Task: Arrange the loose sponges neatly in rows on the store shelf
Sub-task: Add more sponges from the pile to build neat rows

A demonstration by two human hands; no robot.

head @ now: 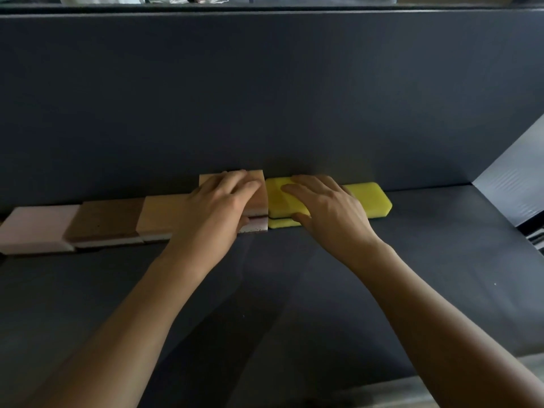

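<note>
Currently both hands are resting on the sponge row along the back wall [265,98] of the dark shelf [294,290], mid-frame. The left hand [223,201] is lying with fingers nearly straight over the peach sponge stack [260,198] at centre, while the right hand [326,207] is spreading straight fingers across the upper yellow sponge [368,198] just right of it, thumb touching its front edge. Left of centre, the pink sponge [38,228], brown sponge [106,219] and tan sponge [164,213] are sitting side by side, touching.
</note>
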